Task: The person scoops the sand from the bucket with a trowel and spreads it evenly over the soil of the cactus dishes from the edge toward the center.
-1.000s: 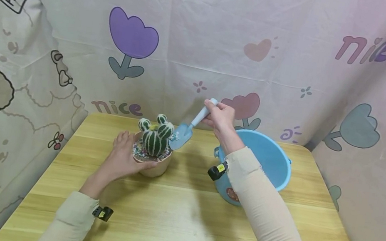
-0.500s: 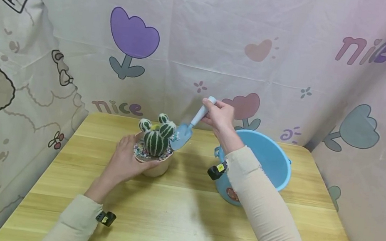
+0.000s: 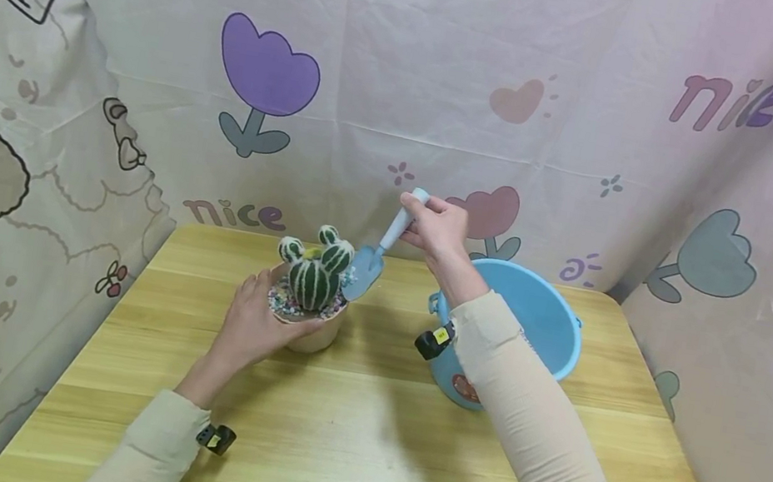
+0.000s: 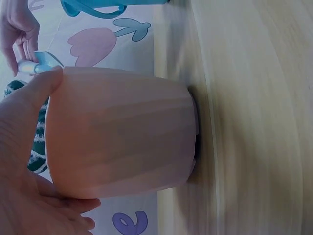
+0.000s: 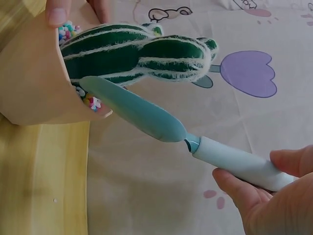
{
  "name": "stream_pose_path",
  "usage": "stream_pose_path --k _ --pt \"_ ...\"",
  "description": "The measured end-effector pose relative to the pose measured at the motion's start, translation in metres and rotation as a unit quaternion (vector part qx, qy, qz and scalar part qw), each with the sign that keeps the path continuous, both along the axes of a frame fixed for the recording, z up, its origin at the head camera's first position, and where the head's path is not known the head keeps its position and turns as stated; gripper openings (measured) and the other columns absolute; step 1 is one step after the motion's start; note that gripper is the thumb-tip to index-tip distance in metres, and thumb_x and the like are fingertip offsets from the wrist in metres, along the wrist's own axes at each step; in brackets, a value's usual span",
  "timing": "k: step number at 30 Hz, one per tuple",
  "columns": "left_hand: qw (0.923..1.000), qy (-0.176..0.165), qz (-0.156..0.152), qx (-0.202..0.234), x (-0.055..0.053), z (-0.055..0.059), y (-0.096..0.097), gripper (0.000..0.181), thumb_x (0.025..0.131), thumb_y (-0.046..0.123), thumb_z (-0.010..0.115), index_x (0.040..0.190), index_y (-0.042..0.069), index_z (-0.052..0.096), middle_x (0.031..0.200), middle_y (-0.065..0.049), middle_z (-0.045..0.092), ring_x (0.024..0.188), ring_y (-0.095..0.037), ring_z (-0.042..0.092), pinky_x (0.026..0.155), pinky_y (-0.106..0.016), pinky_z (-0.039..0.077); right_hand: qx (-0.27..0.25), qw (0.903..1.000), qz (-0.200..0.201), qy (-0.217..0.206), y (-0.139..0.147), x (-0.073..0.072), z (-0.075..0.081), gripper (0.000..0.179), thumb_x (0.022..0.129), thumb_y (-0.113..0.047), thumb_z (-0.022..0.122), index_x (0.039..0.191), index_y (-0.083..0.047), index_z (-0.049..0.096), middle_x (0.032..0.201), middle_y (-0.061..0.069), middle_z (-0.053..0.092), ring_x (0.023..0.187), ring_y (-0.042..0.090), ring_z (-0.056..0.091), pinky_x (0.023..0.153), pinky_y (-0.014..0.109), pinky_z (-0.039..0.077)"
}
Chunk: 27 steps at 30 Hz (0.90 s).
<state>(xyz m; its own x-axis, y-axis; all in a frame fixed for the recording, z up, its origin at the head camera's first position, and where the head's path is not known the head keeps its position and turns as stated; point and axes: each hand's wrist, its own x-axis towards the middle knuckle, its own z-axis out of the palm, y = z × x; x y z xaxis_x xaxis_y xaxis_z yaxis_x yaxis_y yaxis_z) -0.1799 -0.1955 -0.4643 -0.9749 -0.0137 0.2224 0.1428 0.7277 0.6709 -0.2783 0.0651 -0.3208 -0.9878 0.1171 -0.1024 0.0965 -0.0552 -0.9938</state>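
My left hand grips the rim of a pinkish flowerpot, thumb on the near side, fingers round the far left. In the pot stands a green cactus with white fuzzy stripes, among colourful pebbles. My right hand pinches the pale handle of a small blue trowel between thumb and fingers. The trowel's blade slants down, its tip at the pot's right rim beside the cactus in the right wrist view. Some pebbles lie on the blade in the head view.
A blue bucket stands on the wooden table, right of the pot and partly behind my right forearm. A printed cloth hangs behind the table and along both sides.
My left hand and the pot have shifted slightly to the right. The trowel's handle has tilted a little more upright, its blade staying at the pot's rim.
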Motion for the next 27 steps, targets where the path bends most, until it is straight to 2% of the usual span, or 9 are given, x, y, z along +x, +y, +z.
stream_pose_path --k 10,19,27 --pt "0.9997 0.009 0.021 0.005 0.002 -0.003 0.008 0.119 0.071 0.069 0.089 0.161 0.01 0.037 0.146 -0.027 0.05 0.135 -0.044 0.047 0.112 -0.068 0.045 0.016 0.9998 0.0 0.012 0.002 0.001 -0.001 0.041 0.096 -0.026 0.08 0.129 -0.003 0.074 0.123 0.023 0.075 0.099 0.034 0.079 0.079 0.036 0.068" --pt "0.9993 -0.021 0.024 0.021 0.004 -0.002 0.011 0.122 0.072 0.073 0.085 0.164 0.015 0.03 0.153 -0.026 0.049 0.14 -0.047 0.049 0.114 -0.069 0.044 0.014 0.9998 0.0 0.012 0.005 0.001 -0.001 0.04 0.095 -0.025 0.08 0.129 -0.004 0.075 0.125 0.021 0.074 0.095 0.03 0.081 0.079 0.035 0.068" --pt "0.9989 -0.028 0.028 0.024 0.004 0.0 0.012 0.124 0.071 0.074 0.085 0.165 0.016 0.028 0.155 -0.026 0.048 0.14 -0.048 0.05 0.114 -0.07 0.044 0.007 0.9998 -0.003 0.016 0.007 0.001 0.001 0.04 0.097 -0.024 0.079 0.129 -0.002 0.074 0.125 0.025 0.073 0.1 0.033 0.079 0.081 0.036 0.068"
